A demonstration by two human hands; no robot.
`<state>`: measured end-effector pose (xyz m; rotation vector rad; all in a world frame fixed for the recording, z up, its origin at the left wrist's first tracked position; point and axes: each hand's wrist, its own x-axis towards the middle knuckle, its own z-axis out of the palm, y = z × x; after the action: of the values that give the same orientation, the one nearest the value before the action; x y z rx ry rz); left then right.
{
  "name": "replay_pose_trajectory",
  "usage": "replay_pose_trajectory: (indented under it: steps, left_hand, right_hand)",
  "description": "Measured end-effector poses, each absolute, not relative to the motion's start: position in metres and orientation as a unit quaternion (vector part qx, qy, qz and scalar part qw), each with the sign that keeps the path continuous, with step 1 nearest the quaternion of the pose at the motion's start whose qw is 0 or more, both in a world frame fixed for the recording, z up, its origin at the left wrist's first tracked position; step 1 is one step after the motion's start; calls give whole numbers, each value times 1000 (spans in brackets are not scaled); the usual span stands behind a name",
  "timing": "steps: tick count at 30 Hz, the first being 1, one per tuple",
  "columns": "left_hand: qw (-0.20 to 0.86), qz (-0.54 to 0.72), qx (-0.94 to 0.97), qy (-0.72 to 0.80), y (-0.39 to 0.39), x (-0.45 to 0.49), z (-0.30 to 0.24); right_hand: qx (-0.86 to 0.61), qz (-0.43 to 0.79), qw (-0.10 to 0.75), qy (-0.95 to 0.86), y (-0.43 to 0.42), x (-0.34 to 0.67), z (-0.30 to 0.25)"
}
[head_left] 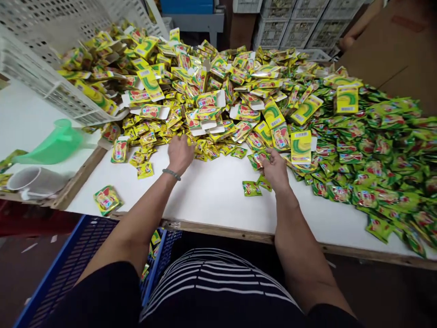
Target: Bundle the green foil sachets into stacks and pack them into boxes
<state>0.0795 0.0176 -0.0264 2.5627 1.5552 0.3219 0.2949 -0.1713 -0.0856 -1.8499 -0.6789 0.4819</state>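
My left hand (pixel 180 152) reaches into the near edge of a big heap of yellow sachets (pixel 191 105) and flat yellow cartons (pixel 301 146); its fingers are curled down among the sachets and partly hidden. My right hand (pixel 274 171) is closed on a few green sachets (pixel 256 158) at the front of the green sachet pile (pixel 372 150). Two loose green sachets (pixel 251 188) lie on the white table (pixel 211 191) just left of that hand.
A tipped white plastic crate (pixel 41 73) spills sachets at the back left. A green scoop (pixel 51 146) and a grey mug (pixel 32 182) lie on the left board. A blue crate (pixel 68 269) sits below the table edge. More white crates (pixel 293 23) stand behind.
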Motion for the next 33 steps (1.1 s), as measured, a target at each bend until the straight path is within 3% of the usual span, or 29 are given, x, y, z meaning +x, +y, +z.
replay_pose_trajectory:
  steps: [7, 12, 17, 21, 24, 29, 33]
  left_hand:
    - [184, 21, 889, 419, 1, 131, -63]
    - [310, 34, 833, 457, -13, 119, -69]
    - [261, 83, 835, 477, -24, 120, -67]
    - [265, 84, 839, 468, -29, 133, -76]
    - [365, 128, 799, 460, -28, 135, -85]
    - [588, 196, 692, 370, -31, 124, -93]
    - [740, 197, 565, 308, -41, 122, -89]
  right_hand:
    - [-791, 207, 457, -349, -164, 272, -81]
    - [-752, 244, 489, -369, -161, 265, -85]
    - [-735, 258, 504, -374, -159, 266, -92]
    - [-775, 216, 460, -376, -158, 268, -99]
    - [-779, 243, 442, -372, -158, 269, -100]
    - [-673, 330, 576, -328, -155, 266, -93]
    - [-663, 335, 583, -331, -152, 263, -93]
